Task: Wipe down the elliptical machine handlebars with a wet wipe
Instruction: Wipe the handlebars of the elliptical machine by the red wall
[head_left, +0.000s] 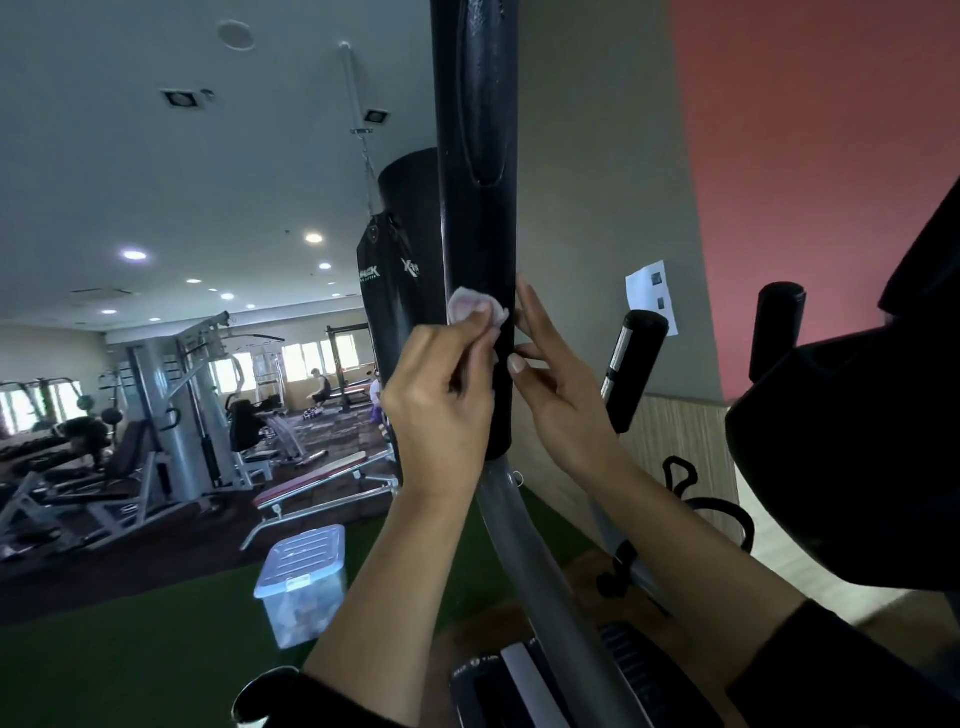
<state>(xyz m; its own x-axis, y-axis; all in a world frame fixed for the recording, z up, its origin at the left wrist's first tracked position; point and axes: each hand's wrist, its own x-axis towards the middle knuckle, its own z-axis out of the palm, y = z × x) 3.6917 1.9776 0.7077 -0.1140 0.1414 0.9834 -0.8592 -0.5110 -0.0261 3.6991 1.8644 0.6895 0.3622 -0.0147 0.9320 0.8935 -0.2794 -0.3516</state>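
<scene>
Wiping under way: left hand (441, 400), its grip pinching the wet wipe (475, 307), presses it on the near handlebar (478, 208) at mid-height. Right hand (561, 400), fingers straight, steadies the bar. Next, probably, a stroke along the padding.

One view only, from a wide-angle camera worn on the person's head. It faces forward, very near the upright black handlebar (475, 234), which crosses the frame centre from the top edge downward. Field spans from ceiling (182, 171) at upper left to green floor (156, 649) at lower left; straight lines bow toward the edges.
</scene>
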